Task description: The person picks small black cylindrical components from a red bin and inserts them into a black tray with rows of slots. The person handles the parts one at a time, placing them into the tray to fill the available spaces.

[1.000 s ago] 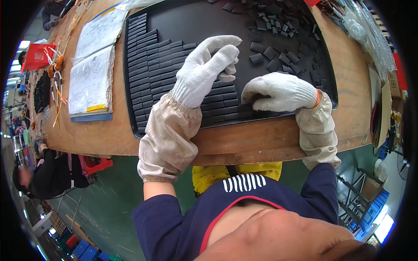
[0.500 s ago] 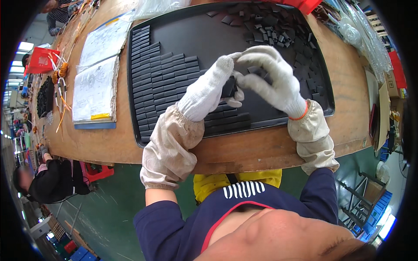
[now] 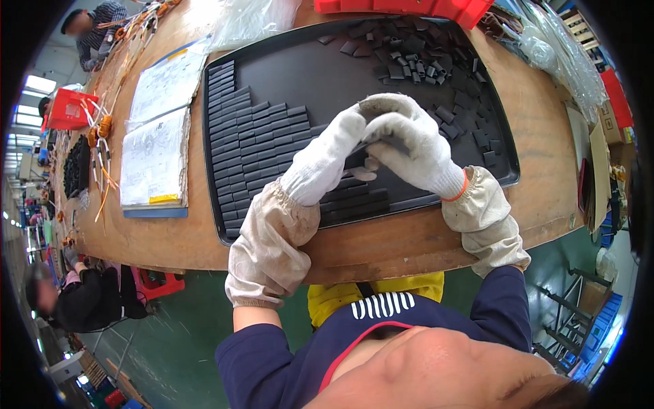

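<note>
In front of me is a black tray (image 3: 289, 71). Neat rows of short black tubing pieces (image 3: 255, 129) fill its left side, and a loose pile of tubing pieces (image 3: 415, 65) lies at its far right. Both my hands wear white knitted gloves and meet above the tray's middle. My left hand (image 3: 330, 153) is closed on black tubing, partly hidden by its fingers. My right hand (image 3: 415, 146) curls over against the left fingertips, with a dark edge showing under its fingers; what it grips is mostly hidden.
Left of the tray lies an open document folder (image 3: 153, 160). Clear plastic bags (image 3: 248, 24) and a red bin (image 3: 402, 5) stand at the far side. More plastic wrap (image 3: 555, 51) lies far right. A co-worker (image 3: 95, 293) sits at the left; another person (image 3: 99, 31) is farther off.
My right hand has come in and down, its fingers curling closer to the left hand. The black tubing between the hands is now more covered. The view has shifted slightly.
</note>
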Available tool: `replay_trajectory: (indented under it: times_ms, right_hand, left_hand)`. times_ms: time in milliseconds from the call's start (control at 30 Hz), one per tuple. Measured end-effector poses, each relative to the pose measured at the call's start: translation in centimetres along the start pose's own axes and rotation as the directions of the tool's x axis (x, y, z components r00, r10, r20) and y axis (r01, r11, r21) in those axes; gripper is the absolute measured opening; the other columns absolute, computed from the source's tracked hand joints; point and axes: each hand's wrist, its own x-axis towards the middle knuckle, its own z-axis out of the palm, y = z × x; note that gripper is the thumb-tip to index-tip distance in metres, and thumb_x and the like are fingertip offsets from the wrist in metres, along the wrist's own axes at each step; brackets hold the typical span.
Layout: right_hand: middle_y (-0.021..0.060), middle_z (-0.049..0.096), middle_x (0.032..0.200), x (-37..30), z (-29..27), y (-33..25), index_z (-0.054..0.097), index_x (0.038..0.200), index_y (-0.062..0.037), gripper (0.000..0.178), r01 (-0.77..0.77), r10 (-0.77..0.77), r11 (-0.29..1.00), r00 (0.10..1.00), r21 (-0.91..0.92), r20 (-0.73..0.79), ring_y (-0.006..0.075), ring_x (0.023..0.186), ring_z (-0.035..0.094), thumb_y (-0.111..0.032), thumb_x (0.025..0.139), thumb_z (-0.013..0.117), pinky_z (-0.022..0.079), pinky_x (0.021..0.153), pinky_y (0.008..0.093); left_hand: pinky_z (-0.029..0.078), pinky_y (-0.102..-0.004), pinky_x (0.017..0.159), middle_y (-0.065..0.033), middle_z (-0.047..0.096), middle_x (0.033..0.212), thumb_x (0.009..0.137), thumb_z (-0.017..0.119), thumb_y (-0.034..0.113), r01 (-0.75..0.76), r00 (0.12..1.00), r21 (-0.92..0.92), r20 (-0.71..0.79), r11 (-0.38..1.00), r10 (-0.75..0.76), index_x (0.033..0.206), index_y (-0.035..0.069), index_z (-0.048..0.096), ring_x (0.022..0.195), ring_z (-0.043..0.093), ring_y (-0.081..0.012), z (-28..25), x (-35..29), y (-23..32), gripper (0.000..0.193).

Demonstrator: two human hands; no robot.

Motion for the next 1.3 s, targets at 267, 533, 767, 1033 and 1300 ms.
replay_trajectory:
  times_ms: [267,533,767,1033,1300]
  right_hand:
    - [0.0155,0.068,0.119,0.4,-1.0,0.9,0.070,0.097,-0.0096,0.025,-0.003,-0.009,0.991,0.996,-0.131,-0.086,0.0363,0.109,0.067,0.001,0.075,0.078,0.054,0.094,0.0425]
    - [0.0124,0.071,0.113,1.8,-3.0,2.7,0.074,0.100,-0.0119,0.026,0.119,-0.176,0.949,0.968,-0.291,-0.180,0.0344,0.102,0.069,-0.004,0.077,0.082,0.056,0.090,0.0427]
    - [0.0096,0.062,0.134,-0.9,-7.1,9.0,0.074,0.109,-0.0204,0.026,-0.252,0.144,0.541,0.968,-0.802,-0.207,0.0325,0.127,0.056,-0.015,0.084,0.075,0.045,0.105,0.0490]
    - [0.0075,0.062,0.128,-0.6,-6.9,8.1,0.073,0.104,-0.0175,0.025,-0.179,0.158,0.495,0.981,-0.850,-0.115,0.0312,0.125,0.055,-0.016,0.079,0.076,0.044,0.102,0.0478]
    - [0.0064,0.062,0.123,-0.8,-6.9,8.5,0.073,0.103,-0.0158,0.026,-0.205,0.214,0.492,0.971,-0.846,-0.111,0.0302,0.121,0.055,-0.023,0.079,0.080,0.044,0.100,0.0474]
  left_hand:
    - [0.058,-0.0278,0.082,-0.0040,0.062,0.107,0.101,0.069,0.042,-0.015,0.999,0.226,-0.044,0.974,0.026,0.134,0.003,0.060,0.094,0.062,-0.0099,-0.7,0.6,-0.1,0.052]
    - [0.055,-0.0234,0.071,-0.0032,0.063,0.099,0.103,0.068,0.031,-0.034,0.987,0.210,-0.145,0.977,0.065,0.132,0.000,0.061,0.083,0.061,-0.0082,-0.5,0.4,0.2,0.043]
    - [0.050,-0.0209,0.064,-0.0015,0.063,0.090,0.104,0.067,0.025,-0.071,0.984,0.194,-0.149,0.978,0.101,0.129,0.000,0.063,0.075,0.057,-0.0066,-0.3,0.7,0.1,0.036]
    - [0.049,-0.0224,0.064,-0.0022,0.062,0.090,0.103,0.068,0.025,-0.092,0.978,0.177,-0.168,0.980,0.123,0.130,0.000,0.063,0.076,0.056,-0.0081,-0.3,0.6,0.1,0.037]
    - [0.051,-0.0230,0.066,-0.0021,0.062,0.091,0.103,0.069,0.027,-0.097,0.982,0.188,-0.143,0.977,0.125,0.132,0.000,0.063,0.078,0.057,-0.0082,-0.3,0.6,0.2,0.040]
